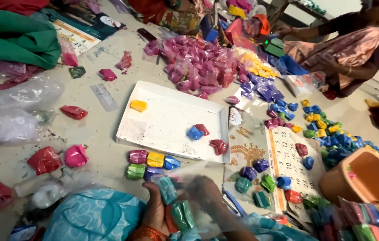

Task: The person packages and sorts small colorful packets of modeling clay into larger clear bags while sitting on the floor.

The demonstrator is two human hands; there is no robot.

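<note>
My left hand (156, 209) is at the bottom centre and holds a clear plastic bag (176, 203) with green and teal colour-powder packets inside. My right hand (207, 192) is blurred beside it, fingers at the bag's open top. Just above the hands, a small cluster of packets (151, 164) in pink, yellow, blue, green and purple lies on the floor. Beyond it sits a white tray (167, 118) with a yellow, a blue and two red packets in it.
A heap of pink packets (198, 67) lies farther back, with purple, yellow, blue and green ones (327, 134) spread to the right. An orange tub (368, 178) stands at right by a calendar sheet (287, 165). Another person (341, 49) sits at top right. Green cloth (15, 35) is at top left.
</note>
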